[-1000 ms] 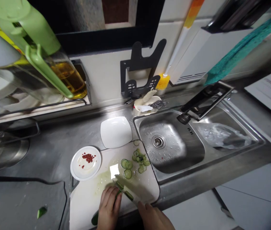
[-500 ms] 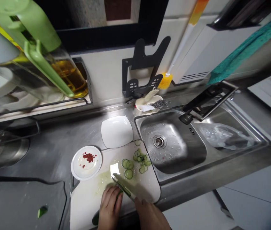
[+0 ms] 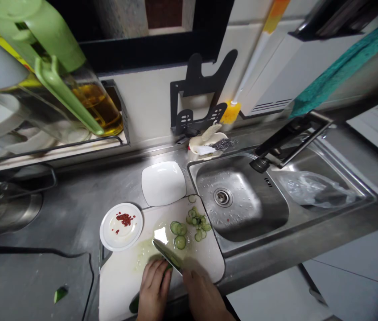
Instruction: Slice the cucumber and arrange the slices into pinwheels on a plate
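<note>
My left hand is closed over a cucumber, whose dark green end sticks out below the palm on the left. In my right hand is a kitchen knife, its blade slanting up and left, close by the left fingertips at the cucumber's cut end. Both hands are over the near part of a white cutting board. Cucumber slices lie flat beyond the blade, and a looser cluster of smaller slices rests near the board's right edge. The handle is hidden in my fist.
A round white plate with chopped red bits overlaps the board's left corner. Behind the board stands a square white plate. To the right are a steel sink and a black faucet. A cucumber end lies far left.
My right hand and the knife have shifted slightly left, so the blade tip reaches further up and left. The left hand stays on the cucumber.
</note>
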The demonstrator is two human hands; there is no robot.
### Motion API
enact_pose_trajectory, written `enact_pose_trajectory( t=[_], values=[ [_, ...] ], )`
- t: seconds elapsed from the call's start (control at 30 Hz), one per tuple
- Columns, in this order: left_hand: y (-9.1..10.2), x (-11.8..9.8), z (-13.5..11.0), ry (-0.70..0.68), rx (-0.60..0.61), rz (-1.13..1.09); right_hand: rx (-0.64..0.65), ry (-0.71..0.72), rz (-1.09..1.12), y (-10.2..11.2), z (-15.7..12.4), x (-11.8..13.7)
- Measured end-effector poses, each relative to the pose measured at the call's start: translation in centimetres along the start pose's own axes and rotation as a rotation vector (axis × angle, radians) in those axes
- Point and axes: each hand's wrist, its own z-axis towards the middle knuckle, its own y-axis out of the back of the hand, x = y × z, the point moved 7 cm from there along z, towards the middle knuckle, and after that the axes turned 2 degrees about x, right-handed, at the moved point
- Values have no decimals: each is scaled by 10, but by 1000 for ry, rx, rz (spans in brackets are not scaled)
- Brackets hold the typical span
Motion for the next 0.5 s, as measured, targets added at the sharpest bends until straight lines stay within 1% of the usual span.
enact_pose_trajectory(
  t=[0.07,0.17,0.23,0.4,0.5],
  values=[
    [0,0,-1,2,3,-3,57,-4,-39,3,3,2],
    [1,1,-2,3,-12,0,231,-92,-45,10,8,-1],
    [1,2,-2,6,-18,-5,329,-141,-19,19,8,-3],
    [1,1,-1,13,-7,-31,420,-242,58,49,0,-11],
    [2,0,-1,16,-14,-30,477,-243,74,58,-8,-10]
  ],
)
